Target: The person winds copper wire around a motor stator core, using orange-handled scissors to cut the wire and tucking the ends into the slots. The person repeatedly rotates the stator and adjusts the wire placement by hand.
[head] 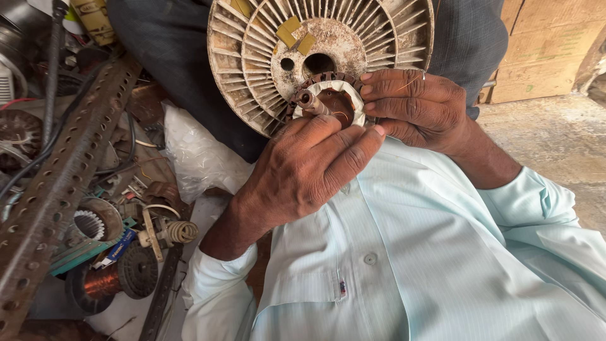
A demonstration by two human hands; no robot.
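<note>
Fingers (328, 136) around white-wrapped stator ring (333, 95)

Landmark: the round white finned wheel (315, 57).

1. Cardboard boxes (543, 50), tan, flat-sided, stacked right of the wheel.
2. Yellow rectangular package (95, 19) with dark print, far left of it.
3. Small blue-and-white label (117, 248), lower left.

A small round motor stator with a dark laminated iron core and white insulating paper lining (328, 95) is held up close, its open bore facing the camera. Thin copper wire shows inside. It sits before a dirty white ribbed plastic spool (252, 57), tilted upright behind it.
</note>
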